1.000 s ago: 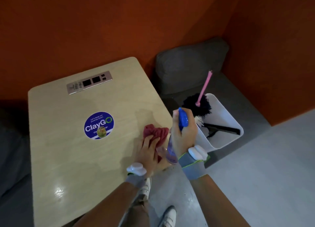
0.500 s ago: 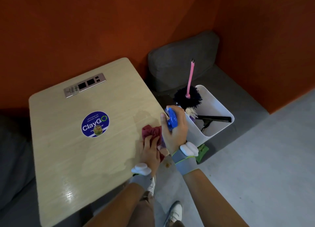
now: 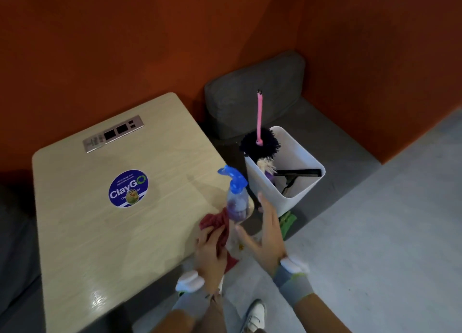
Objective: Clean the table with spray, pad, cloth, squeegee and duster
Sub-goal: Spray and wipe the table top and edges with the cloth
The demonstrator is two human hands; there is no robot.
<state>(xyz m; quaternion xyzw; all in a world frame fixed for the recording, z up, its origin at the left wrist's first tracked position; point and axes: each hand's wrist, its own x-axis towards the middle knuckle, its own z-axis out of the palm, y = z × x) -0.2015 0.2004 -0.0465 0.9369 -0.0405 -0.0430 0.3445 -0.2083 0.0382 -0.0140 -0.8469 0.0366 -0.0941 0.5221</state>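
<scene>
Spray bottle (image 3: 237, 202) upright at the bench (image 3: 100, 220) edge
Right hand (image 3: 265, 235) just beside it, fingers spread wide; left hand (image 3: 210, 252) fingers pressing the red cloth (image 3: 215, 222) down

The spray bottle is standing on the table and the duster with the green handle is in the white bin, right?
Almost. The head view shows the duster has a pink handle, not green. The spray bottle does stand on the table, and the duster is in the white bin.

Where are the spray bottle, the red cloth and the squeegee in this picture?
spray bottle (image 3: 237, 205): head view, on its clear body below the blue trigger head.
red cloth (image 3: 215, 221): head view, on the bunched part above the left hand.
squeegee (image 3: 300, 173): head view, on its black blade inside the white bin.
</scene>
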